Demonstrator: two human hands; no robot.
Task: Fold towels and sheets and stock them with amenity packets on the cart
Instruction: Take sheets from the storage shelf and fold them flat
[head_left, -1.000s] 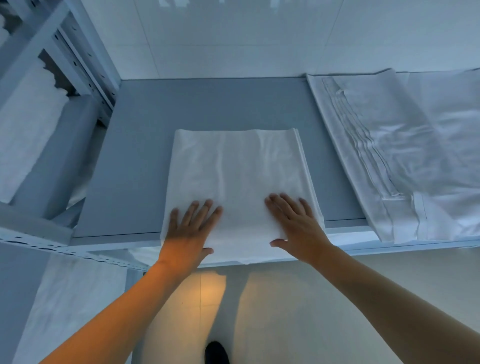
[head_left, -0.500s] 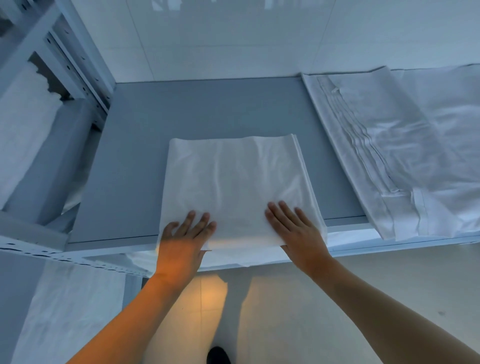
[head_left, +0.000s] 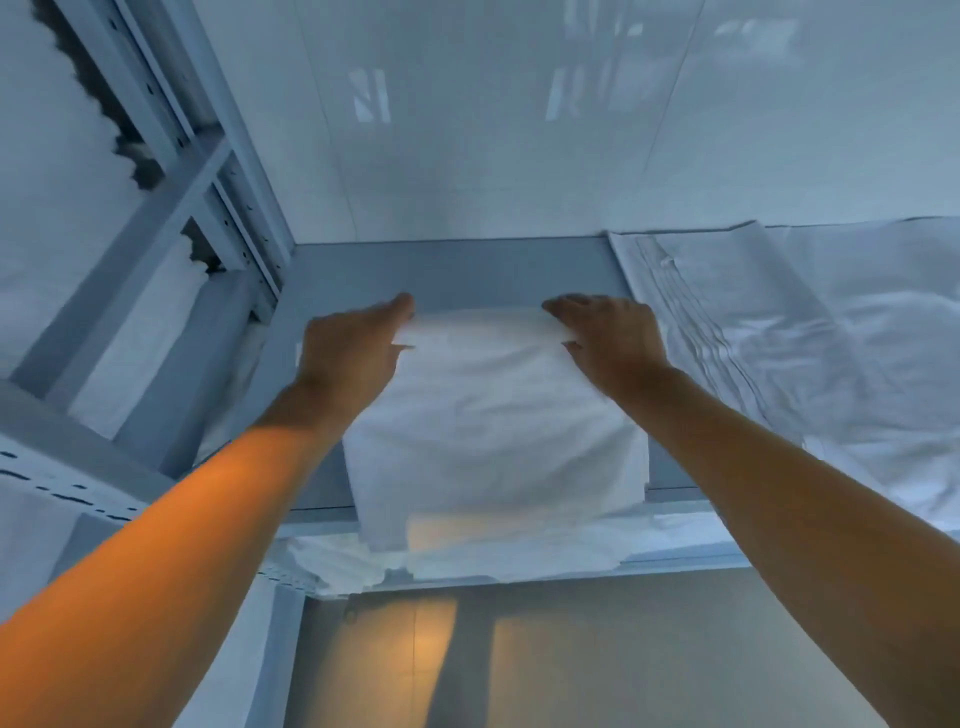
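**Gripping the far edge of a folded sheet on the shelf**

Reaching across the grey shelf (head_left: 467, 270), both hands hold the far edge of the folded white sheet (head_left: 493, 426). The left hand (head_left: 353, 348) pinches the far left corner, thumb on top and fingers curled beneath; the right hand (head_left: 613, 338) grips the far right corner likewise. The sheet lies in the middle of the shelf, its near edge hanging just over the front lip. A rumpled white sheet (head_left: 805, 338) lies just beside it to the right. More white linen (head_left: 467, 561) shows on the level below.
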